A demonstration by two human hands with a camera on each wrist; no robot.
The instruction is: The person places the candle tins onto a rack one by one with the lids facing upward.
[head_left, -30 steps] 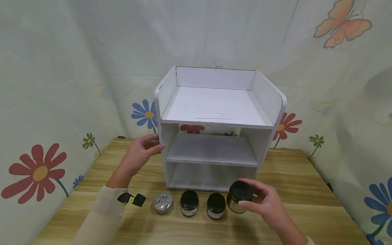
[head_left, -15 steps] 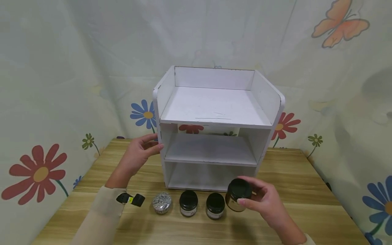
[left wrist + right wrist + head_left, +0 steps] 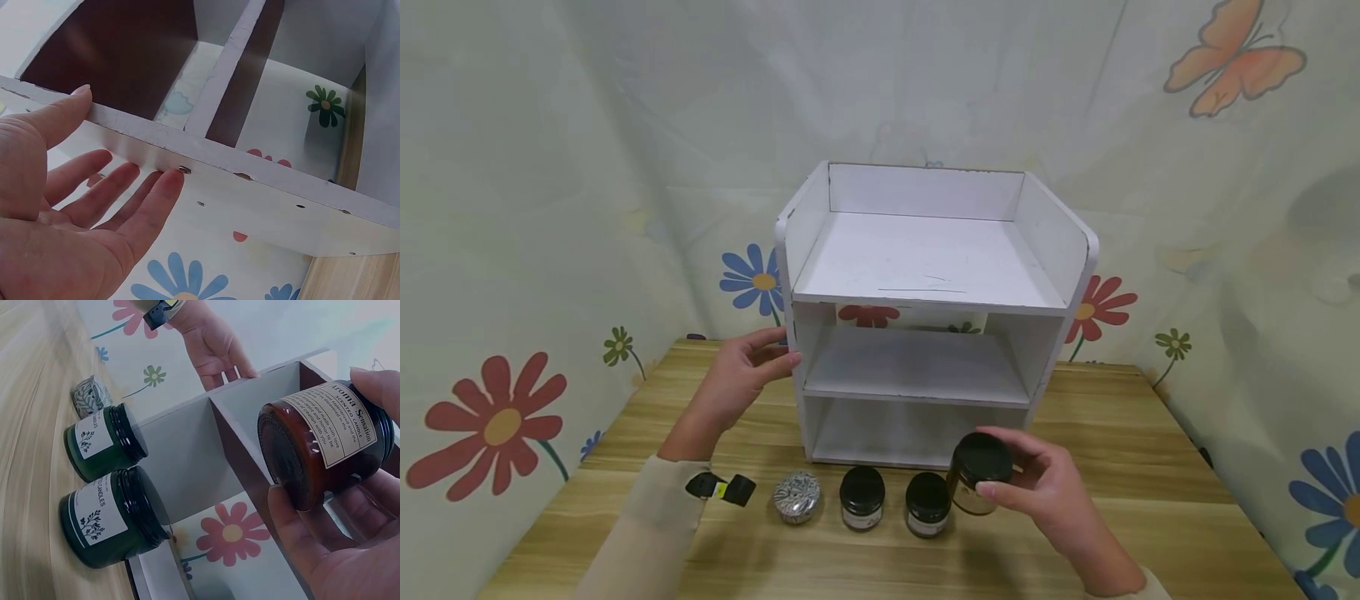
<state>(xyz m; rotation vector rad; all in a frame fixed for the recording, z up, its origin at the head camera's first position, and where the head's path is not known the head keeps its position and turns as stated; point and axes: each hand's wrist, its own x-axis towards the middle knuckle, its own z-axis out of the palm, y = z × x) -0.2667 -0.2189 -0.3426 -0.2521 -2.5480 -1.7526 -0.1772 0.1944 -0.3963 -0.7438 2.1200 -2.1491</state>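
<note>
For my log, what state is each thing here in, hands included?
Amber jar: lid on, held off the table
Left green jar: lid on, upright
Right green jar: lid on, upright
Patterned tin: closed
White shelf: standing upright
Left hand: touching the shelf's side
Right hand: gripping the amber jar

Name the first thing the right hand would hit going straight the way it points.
Holding the amber jar, the right hand would likely meet the white shelf unit first, near its lower opening; exact depth is unclear.
</note>
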